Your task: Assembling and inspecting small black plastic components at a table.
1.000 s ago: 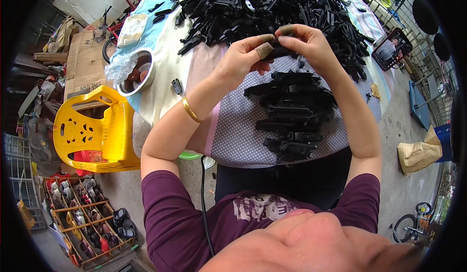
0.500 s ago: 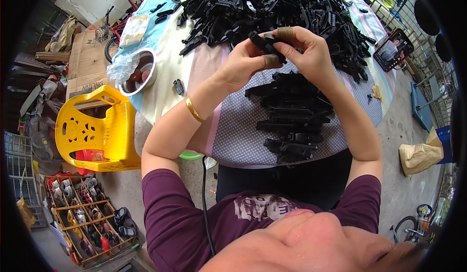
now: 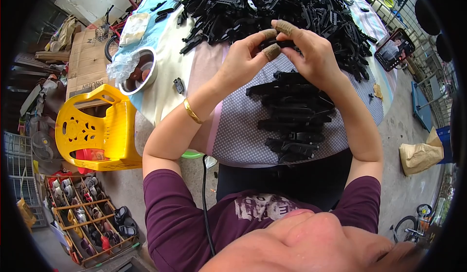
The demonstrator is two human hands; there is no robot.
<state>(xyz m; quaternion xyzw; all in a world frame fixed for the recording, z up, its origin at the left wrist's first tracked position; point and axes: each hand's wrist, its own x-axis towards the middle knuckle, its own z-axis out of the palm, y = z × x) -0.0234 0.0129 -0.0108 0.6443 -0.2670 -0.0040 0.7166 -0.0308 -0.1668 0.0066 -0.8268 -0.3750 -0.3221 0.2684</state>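
Note:
A small black plastic part (image 3: 280,43) is held between my two hands above the table, mostly hidden by the fingers. My left hand (image 3: 244,60) pinches its left end between thumb and forefinger. On its right end, the thumb and fingers of my right hand (image 3: 310,53) are closed. Brown wraps cover several fingertips. Beyond the hands spreads a large heap of similar black plastic parts (image 3: 233,10). Nearer to me, a stacked row of black parts (image 3: 295,112) lies on the dotted tablecloth (image 3: 233,131).
A single black piece (image 3: 179,86) lies left of my forearm. Farther left are a white bowl (image 3: 152,76) with a plastic bag and a yellow chair (image 3: 127,140). A phone (image 3: 395,49) stands at the right table edge; a paper bag (image 3: 421,158) is on the floor.
Both hands have turned the black part, which shows less now. My right forefinger has lifted and stretched over it. The heap and the stacked row look the same.

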